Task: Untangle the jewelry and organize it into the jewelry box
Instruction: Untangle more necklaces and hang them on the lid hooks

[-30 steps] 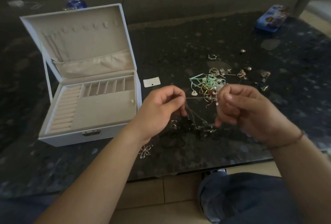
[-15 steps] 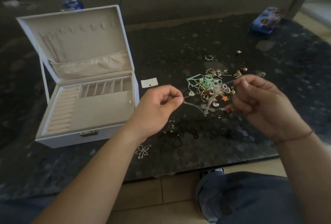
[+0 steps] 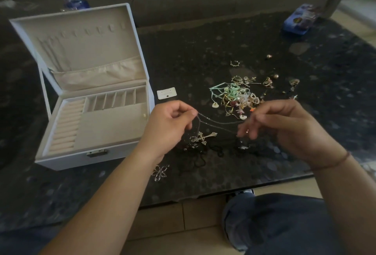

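I saw the left hand (image 3: 171, 126) pinching one end of a thin silver chain (image 3: 217, 122) and the right hand (image 3: 284, 130) pinching the other, strands stretched between them above the table (image 3: 203, 41). A cross pendant (image 3: 204, 137) dangled below (tilted). The jewelry box (image 3: 89, 100) stood open, left of the tangled pile (image 3: 236, 98).
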Tool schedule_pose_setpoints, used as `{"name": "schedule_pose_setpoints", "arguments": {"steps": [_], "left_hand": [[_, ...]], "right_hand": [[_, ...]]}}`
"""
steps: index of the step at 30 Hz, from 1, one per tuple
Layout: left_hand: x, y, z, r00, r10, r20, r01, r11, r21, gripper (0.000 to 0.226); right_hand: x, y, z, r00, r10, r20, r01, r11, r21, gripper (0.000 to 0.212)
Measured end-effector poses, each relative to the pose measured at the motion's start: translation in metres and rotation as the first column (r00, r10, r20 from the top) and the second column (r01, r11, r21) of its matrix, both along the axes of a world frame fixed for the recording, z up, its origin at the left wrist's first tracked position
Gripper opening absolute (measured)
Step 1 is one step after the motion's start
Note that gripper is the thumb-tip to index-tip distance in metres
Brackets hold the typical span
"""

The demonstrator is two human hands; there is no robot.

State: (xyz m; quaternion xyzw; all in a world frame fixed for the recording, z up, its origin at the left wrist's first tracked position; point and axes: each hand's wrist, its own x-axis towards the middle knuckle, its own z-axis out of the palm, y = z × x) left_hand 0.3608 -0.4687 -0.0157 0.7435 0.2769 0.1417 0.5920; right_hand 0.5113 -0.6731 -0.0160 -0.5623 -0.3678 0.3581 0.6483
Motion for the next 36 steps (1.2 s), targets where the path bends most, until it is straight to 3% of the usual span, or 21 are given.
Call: {"name": "schedule_pose_setpoints", "arguments": {"steps": [3, 7, 12, 16, 20, 25, 27, 30, 33, 36], "left_hand": [[-0.002, 0.003, 0.001, 1.000, 0.017, 0.014, -0.014, 0.987, -0.159, 0.016], [-0.004, 0.004, 0.000, 0.999, 0.015, 0.033, -0.004, 0.948, -0.317, 0.015], [-0.006, 0.000, -0.001, 1.000, -0.018, 0.020, 0.022, 0.974, -0.227, 0.016], [-0.008, -0.002, -0.001, 1.000, 0.000, 0.020, 0.003, 0.983, -0.184, 0.014], [-0.009, -0.006, -0.005, 0.997, -0.062, -0.036, 0.065, 0.994, 0.084, 0.012], [-0.010, -0.011, -0.011, 0.989, -0.084, -0.124, 0.127, 0.907, 0.401, 0.007], [-0.011, -0.014, -0.013, 0.985, -0.045, -0.169, 0.129, 0.839, 0.528, 0.005], [-0.010, -0.018, -0.018, 0.979, -0.021, -0.203, 0.155, 0.723, 0.673, 0.005], [-0.010, -0.019, -0.024, 0.977, -0.025, -0.213, 0.178, 0.646, 0.742, 0.009], [-0.011, -0.021, -0.029, 0.975, -0.022, -0.222, 0.193, 0.578, 0.793, 0.014]], "right_hand": [[0.003, -0.003, -0.001, 0.999, 0.047, 0.011, -0.046, 0.998, -0.048, 0.034], [0.005, -0.003, -0.003, 0.988, -0.025, -0.150, 0.033, 0.998, 0.051, 0.030], [0.001, -0.001, 0.002, 0.977, -0.121, -0.178, 0.121, 0.993, -0.007, 0.029], [-0.004, 0.010, -0.003, 0.904, -0.375, -0.207, 0.338, 0.921, -0.191, 0.020], [-0.006, 0.016, -0.011, 0.883, -0.461, -0.088, 0.425, 0.865, -0.265, 0.022], [-0.010, 0.025, -0.017, 0.873, -0.488, 0.004, 0.470, 0.839, -0.274, 0.016], [-0.007, 0.026, -0.020, 0.843, -0.509, 0.175, 0.538, 0.782, -0.314, 0.009], [-0.003, 0.022, -0.021, 0.745, -0.521, 0.416, 0.651, 0.702, -0.288, 0.024], [-0.009, 0.010, -0.012, 0.637, -0.320, 0.701, 0.670, 0.679, -0.299, 0.015], [-0.022, 0.004, -0.010, 0.682, 0.073, 0.728, 0.519, 0.652, -0.552, 0.010]]}}
